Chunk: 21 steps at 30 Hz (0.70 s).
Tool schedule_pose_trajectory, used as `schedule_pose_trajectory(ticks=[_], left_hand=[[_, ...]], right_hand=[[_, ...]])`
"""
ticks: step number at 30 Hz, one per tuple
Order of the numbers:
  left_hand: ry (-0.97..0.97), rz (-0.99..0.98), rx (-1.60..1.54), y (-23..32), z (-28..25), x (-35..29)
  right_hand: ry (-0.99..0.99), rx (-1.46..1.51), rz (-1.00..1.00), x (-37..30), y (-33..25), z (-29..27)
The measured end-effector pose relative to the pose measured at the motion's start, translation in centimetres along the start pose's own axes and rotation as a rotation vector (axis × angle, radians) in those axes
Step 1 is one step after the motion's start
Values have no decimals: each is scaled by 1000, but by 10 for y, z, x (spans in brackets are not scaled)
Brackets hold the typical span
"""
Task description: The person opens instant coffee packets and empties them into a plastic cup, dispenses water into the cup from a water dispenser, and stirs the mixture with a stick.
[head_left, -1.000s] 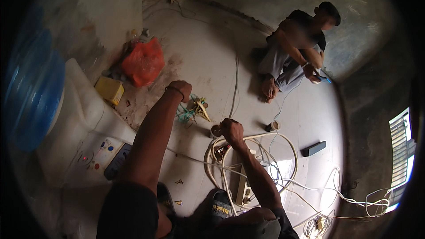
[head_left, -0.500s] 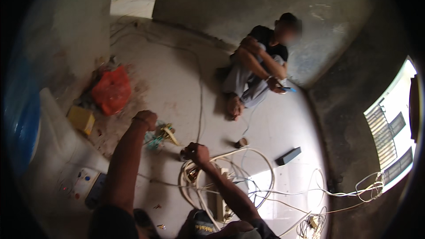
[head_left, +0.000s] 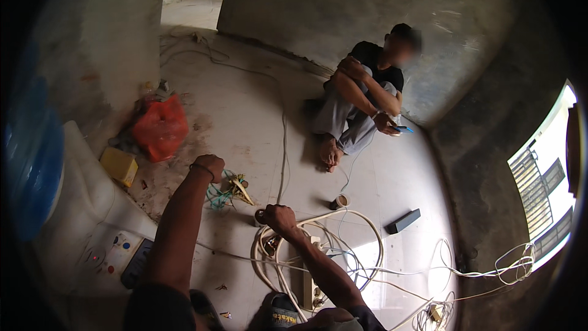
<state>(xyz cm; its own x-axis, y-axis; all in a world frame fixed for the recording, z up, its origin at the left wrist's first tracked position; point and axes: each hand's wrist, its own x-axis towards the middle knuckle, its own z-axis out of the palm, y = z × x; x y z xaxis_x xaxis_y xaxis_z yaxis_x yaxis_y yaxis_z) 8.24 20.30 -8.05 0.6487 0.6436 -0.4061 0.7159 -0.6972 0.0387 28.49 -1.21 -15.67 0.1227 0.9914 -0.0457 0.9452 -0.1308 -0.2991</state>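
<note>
Fingers on our left hand (head_left: 210,168) are curled into a fist, and we see nothing in them. Those on our right hand (head_left: 281,219) are bent in the same way; whether they enclose something small we cannot tell. Nearest, just left of the right fingers, is a cup (head_left: 260,217), partly hidden by them, and we cannot say if they touch it. Below and right of those fingers, white cable coils (head_left: 255,251) lie about a power strip (head_left: 306,288). Close by the left fingers, to their lower right, lies a tangle of green string and yellowish scraps (head_left: 239,189). We judge the step in hand to be holding both fists out, since nothing is visibly being lifted or worked. Grasping the cup from here would call for uncurling the right fingers first, without knocking it. Farther off, right of the right fingers, stands a second cup (head_left: 339,202); beyond the left fingers, to their left, are a yellow box (head_left: 119,166) and a red bag (head_left: 161,127). Farthest, beyond and right of the right fingers, a person (head_left: 392,75) sits with what looks like a phone (head_left: 403,129).
</note>
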Motion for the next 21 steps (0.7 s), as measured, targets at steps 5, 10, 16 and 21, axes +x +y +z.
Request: schedule_pose_trajectory(ticks=[5, 10, 16, 21], left_hand=[[16, 0, -34, 7, -5, -9], [-4, -3, -37, 6, -1, -6], [-74, -73, -64, 11, -6, -6], [-77, -82, -72, 8, -9, -8]], right_hand=[[270, 272, -47, -2, 3, 2], [40, 43, -75, -5, 0, 5], [263, 138, -138, -6, 0, -6], [196, 194, -147, -4, 5, 3]])
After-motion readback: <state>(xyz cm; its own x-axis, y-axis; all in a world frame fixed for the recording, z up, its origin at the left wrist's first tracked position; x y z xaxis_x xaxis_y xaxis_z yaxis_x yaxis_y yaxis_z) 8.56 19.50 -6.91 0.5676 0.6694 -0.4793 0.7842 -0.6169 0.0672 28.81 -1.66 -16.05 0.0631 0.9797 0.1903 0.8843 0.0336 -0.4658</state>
